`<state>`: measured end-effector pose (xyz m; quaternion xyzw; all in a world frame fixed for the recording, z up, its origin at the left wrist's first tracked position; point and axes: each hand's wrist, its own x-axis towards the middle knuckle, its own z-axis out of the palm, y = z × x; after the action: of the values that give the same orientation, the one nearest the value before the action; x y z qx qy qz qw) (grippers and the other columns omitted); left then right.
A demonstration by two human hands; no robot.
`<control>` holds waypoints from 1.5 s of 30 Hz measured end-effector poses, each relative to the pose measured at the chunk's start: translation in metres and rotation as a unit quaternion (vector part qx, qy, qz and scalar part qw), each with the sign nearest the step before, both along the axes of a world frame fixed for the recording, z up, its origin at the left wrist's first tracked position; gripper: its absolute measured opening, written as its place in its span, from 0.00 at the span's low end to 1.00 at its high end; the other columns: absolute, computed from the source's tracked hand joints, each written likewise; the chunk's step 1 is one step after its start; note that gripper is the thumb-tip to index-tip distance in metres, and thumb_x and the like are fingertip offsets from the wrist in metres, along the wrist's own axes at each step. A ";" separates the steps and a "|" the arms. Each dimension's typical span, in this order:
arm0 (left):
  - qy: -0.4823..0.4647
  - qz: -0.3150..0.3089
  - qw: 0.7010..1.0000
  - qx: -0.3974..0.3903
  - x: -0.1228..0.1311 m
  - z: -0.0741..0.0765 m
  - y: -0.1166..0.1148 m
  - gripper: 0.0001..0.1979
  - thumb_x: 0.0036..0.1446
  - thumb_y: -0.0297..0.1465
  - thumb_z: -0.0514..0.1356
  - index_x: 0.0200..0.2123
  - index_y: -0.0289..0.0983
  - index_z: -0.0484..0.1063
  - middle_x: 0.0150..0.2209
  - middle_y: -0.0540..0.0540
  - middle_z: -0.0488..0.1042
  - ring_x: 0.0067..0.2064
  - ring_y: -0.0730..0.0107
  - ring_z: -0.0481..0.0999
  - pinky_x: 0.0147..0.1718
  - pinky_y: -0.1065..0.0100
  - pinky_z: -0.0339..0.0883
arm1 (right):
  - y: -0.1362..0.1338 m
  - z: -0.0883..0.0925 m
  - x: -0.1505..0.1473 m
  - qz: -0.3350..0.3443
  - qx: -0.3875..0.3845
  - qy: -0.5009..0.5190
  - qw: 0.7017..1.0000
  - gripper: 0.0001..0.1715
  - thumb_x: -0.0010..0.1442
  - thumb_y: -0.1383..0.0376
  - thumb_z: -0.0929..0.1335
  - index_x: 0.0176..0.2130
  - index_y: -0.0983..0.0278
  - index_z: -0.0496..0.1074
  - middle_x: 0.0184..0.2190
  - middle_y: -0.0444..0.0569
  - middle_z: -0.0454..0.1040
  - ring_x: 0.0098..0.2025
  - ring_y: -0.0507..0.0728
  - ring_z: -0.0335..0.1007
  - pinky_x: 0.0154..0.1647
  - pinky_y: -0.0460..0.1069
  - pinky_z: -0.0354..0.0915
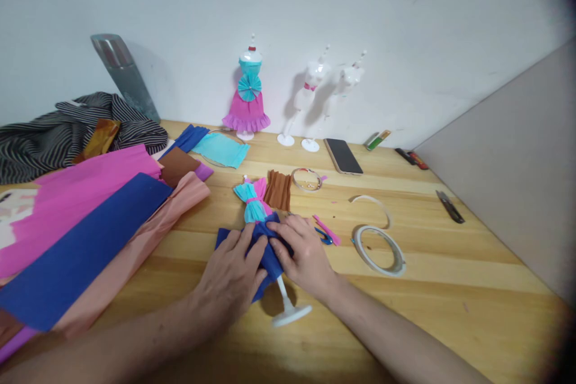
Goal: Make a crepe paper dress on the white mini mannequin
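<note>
A small mannequin with a cyan and pink pleated top [255,203] lies on the wooden table, its white stand [291,315] toward me. Dark blue crepe paper [271,261] covers its lower body. My left hand [234,270] lies on the left part of that paper, fingers spread. From the right, my right hand [302,249] presses the paper at the waist with bent fingers, holding its edge. Brown pleated paper [279,190] lies just beyond the hands. Blue-handled scissors [324,236] and a pink strip [327,230] are right of my right hand.
Tape roll [379,250] and phone [343,156] lie to the right; a cutter [450,206] is farther right. Crepe sheets [90,246] cover the left side. A dressed mannequin [249,93] and two bare stands [285,140] are at the wall.
</note>
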<state>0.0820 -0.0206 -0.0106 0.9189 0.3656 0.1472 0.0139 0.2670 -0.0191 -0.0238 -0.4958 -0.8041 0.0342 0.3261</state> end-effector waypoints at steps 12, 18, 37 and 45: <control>-0.061 0.001 0.997 -0.054 -0.004 -0.004 0.003 0.13 0.55 0.27 0.56 0.46 0.35 0.67 0.56 0.35 0.66 0.50 0.50 0.68 0.48 0.50 0.65 | 0.000 0.000 0.000 0.021 -0.002 -0.016 1.000 0.16 0.64 0.66 0.62 0.48 0.66 0.72 0.34 0.52 0.70 0.39 0.60 0.65 0.37 0.55 0.61; -0.073 0.015 0.996 -0.048 -0.002 -0.002 0.001 0.13 0.55 0.26 0.56 0.45 0.35 0.68 0.59 0.34 0.64 0.48 0.52 0.69 0.47 0.50 0.66 | 0.000 0.002 0.000 0.022 0.000 -0.017 1.000 0.15 0.64 0.65 0.62 0.47 0.65 0.72 0.33 0.52 0.70 0.38 0.59 0.65 0.38 0.55 0.61; -0.031 0.011 0.999 0.025 -0.001 -0.002 -0.006 0.20 0.55 0.27 0.58 0.52 0.30 0.64 0.59 0.26 0.63 0.47 0.49 0.71 0.44 0.51 0.69 | 0.003 0.000 -0.002 -0.016 -0.045 -0.052 0.997 0.22 0.66 0.60 0.58 0.53 0.68 0.68 0.38 0.58 0.72 0.41 0.63 0.66 0.41 0.59 0.63; 0.048 0.052 0.998 -0.002 0.004 -0.006 -0.006 0.29 0.53 0.32 0.62 0.57 0.31 0.63 0.57 0.27 0.67 0.44 0.49 0.73 0.42 0.50 0.70 | 0.003 -0.006 -0.003 -0.023 -0.062 0.012 0.998 0.20 0.65 0.62 0.60 0.51 0.69 0.69 0.39 0.59 0.73 0.43 0.64 0.67 0.43 0.60 0.66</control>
<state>0.0857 -0.0268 -0.0164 0.9046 0.4135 0.1032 -0.0097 0.2639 -0.0157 -0.0294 -0.5326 -0.7851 0.0825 0.3052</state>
